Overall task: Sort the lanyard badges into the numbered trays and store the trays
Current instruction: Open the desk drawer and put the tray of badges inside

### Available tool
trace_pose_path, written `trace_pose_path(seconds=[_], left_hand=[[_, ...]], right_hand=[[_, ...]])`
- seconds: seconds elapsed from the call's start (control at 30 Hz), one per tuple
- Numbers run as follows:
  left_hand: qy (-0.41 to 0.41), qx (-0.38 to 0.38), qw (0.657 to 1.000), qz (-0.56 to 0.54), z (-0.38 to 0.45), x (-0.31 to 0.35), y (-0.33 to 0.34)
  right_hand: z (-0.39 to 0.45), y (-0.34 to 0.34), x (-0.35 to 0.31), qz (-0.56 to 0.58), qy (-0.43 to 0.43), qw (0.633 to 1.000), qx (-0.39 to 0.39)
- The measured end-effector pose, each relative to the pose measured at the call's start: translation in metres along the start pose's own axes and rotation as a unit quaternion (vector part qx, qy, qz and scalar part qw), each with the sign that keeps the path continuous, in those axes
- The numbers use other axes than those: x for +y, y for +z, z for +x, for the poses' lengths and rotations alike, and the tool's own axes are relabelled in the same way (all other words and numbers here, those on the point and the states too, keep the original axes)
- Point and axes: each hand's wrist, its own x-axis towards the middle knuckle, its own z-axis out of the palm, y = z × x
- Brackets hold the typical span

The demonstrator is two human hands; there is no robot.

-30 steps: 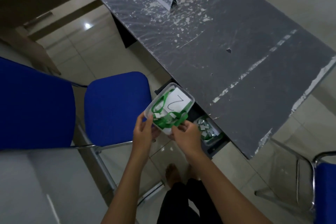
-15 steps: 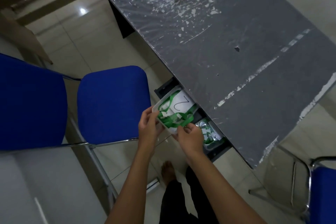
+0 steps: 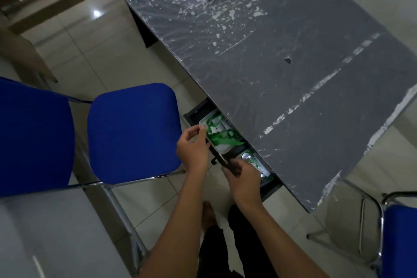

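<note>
**Tray half under the desk edge, drawer front at your fingers**

Desk first: the long grey scuffed desktop [image 3: 282, 70] runs from 11 o'clock to 5 o'clock, and beneath its near edge the dark open drawer [image 3: 269, 187] follows the same line. Inside it, the clear plastic tray of green lanyard badges [image 3: 220, 136] lies at the 11 o'clock end, long axis along the drawer, its far side already hidden under the desktop. A second clear tray of green badges [image 3: 252, 161] sits beside it toward 5 o'clock, mostly covered.

Your left hand [image 3: 191, 150] is at the first tray's 8 o'clock side, thumb and fingertips pinching its near rim. Your right hand [image 3: 242, 177] is at 5 o'clock from that tray, fingers curled over the drawer's front edge; how tightly, I cannot tell.

Judging from this, the tray looks seated, so closing is next: the push runs toward 1 o'clock, across the drawer's length. Free your left fingers from the rim first, or they risk getting caught.
</note>
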Motion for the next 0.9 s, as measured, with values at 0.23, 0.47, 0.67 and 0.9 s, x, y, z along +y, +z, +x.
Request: trace_pose_path(seconds=[0.23,0.47,0.67,0.9], left_hand=[[0.012,0.048,0.993,0.103,0.011,-0.008,0.004],[-0.026,0.000,0.988,0.152,0.014,-0.008,0.005],[-0.072,-0.109,0.987,0.095,0.003,-0.026,-0.003],[-0.260,-0.188,0.947,-0.001,-0.018,-0.069,-0.010]], right_hand=[[-0.005,-0.009,0.024,-0.143,-0.040,0.988,-0.037],[-0.003,-0.011,0.031,-0.207,-0.063,0.973,-0.077],[-0.006,-0.011,0.040,-0.224,-0.104,0.966,-0.077],[-0.018,-0.008,0.045,-0.144,-0.079,0.986,-0.019]])
